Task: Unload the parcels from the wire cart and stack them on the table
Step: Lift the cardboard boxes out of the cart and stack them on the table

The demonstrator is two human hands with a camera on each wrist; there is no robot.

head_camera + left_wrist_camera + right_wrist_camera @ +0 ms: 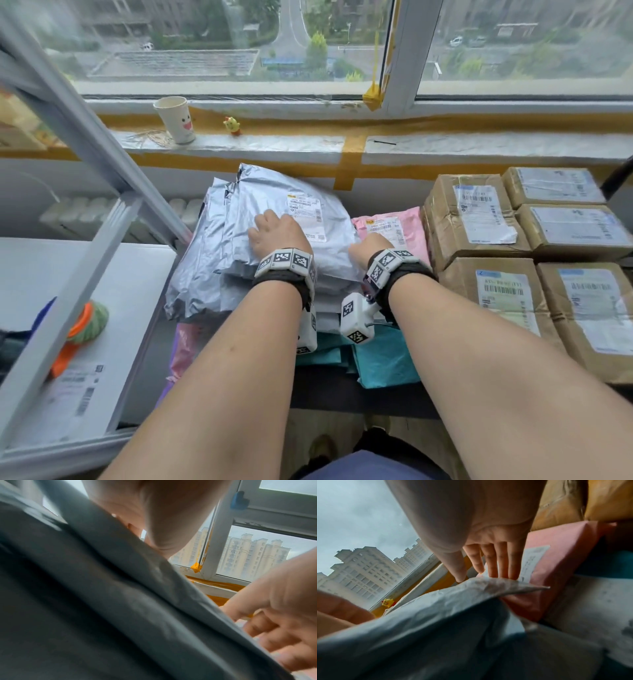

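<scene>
A stack of grey poly mailers (205, 274) lies on the table under the window. The top grey mailer (267, 192) (120, 601) (436, 615) carries a white label. My left hand (275, 233) (154, 513) rests on the middle of it, fingers bent down and their tips hidden. My right hand (371, 246) (477, 574) is at that mailer's right edge. Its fingers are straight and its fingertips (494, 573) touch the raised edge. A pink mailer (411, 240) (565, 561) lies just right of the stack, beside my right hand.
Several taped cardboard boxes (479, 219) fill the table's right side. Teal mailers (383, 363) lie under the grey stack at the front. A grey metal rack (102, 144) stands at the left, holding a white labelled parcel (68, 394). A paper cup (174, 120) stands on the sill.
</scene>
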